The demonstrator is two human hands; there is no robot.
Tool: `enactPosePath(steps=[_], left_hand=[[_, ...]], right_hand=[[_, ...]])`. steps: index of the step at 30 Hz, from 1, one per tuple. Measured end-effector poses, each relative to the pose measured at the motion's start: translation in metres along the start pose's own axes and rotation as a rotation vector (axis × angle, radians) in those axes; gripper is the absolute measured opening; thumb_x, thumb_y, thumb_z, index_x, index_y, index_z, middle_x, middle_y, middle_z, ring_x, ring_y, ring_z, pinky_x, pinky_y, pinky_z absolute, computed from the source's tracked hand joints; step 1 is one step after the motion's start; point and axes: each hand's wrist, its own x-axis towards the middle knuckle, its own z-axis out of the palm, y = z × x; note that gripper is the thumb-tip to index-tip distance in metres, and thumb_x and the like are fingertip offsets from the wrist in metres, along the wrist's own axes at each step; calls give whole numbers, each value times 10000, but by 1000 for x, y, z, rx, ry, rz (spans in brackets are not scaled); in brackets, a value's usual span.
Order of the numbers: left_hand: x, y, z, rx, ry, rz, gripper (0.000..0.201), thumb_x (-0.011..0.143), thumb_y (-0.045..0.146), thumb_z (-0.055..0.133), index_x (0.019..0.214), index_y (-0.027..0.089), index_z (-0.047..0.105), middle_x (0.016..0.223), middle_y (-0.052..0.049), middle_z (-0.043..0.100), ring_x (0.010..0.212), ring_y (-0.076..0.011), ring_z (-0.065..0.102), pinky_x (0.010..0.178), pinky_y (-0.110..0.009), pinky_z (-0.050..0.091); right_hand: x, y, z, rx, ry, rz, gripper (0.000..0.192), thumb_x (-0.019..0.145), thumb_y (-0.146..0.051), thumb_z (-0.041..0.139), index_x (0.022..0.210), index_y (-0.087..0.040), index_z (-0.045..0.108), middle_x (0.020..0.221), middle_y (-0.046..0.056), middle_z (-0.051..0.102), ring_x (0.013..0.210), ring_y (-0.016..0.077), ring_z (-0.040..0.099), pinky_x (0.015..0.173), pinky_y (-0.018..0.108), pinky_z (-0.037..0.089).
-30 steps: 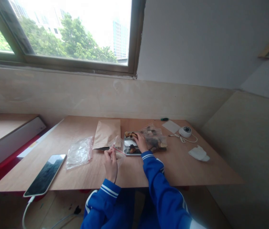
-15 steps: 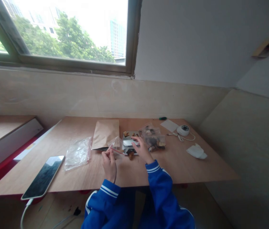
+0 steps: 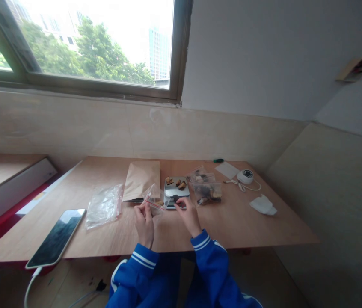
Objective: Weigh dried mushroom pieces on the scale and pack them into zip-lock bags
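Observation:
In the head view my left hand [image 3: 144, 220] pinches the edge of a small clear zip bag [image 3: 153, 204] with a red strip. A tan piece shows in or behind the bag's right side; I cannot tell which. My right hand [image 3: 189, 216] has its fingertips closed on a small dark dried piece [image 3: 176, 198], over the front part of a kitchen scale [image 3: 172, 192]. Several brown dried pieces [image 3: 181, 185] lie on the scale's silver plate. The scale's display is partly covered by my right fingers.
Behind the left hand lies a brown paper pouch [image 3: 142, 179]. Filled zip bags [image 3: 207, 188] sit right of the scale. Flat clear bags [image 3: 104, 207] and a phone [image 3: 57, 237] with a cable are at left. A white camera [image 3: 244, 176] and crumpled tissue [image 3: 263, 205] lie at right.
My right hand has come back from over the scale's plate toward its front, fingers now closed on a dark piece. The brown piece at the scale's front edge no longer shows there.

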Motion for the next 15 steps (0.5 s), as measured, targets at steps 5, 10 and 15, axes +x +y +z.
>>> enactPosePath(steps=[5,10,15], left_hand=[[-5,1,4,-63,-87,5,285,842,479,479,844,196,510,1082,-119,656,970,-231,631,776,-349,496],[-3,0,1,-80,-72,-25,271,853,471,471,859,201,492,1152,-125,637,1004,-228,626,775,-336,502],[3,2,-10,-38,-34,-38,299,836,496,484,831,197,495,1064,-119,666,943,-233,644,756,-337,505]], right_hand=[[23,-26,-10,191,22,-55,184,849,-357,540,931,-205,602,898,34,642,763,156,593,720,284,494],[52,6,2,-56,79,-87,277,906,-299,409,1071,-197,607,1045,93,625,1007,203,559,913,374,434],[82,55,27,-399,-49,2,396,821,-312,558,1201,-202,566,1290,154,481,1197,301,418,967,480,360]])
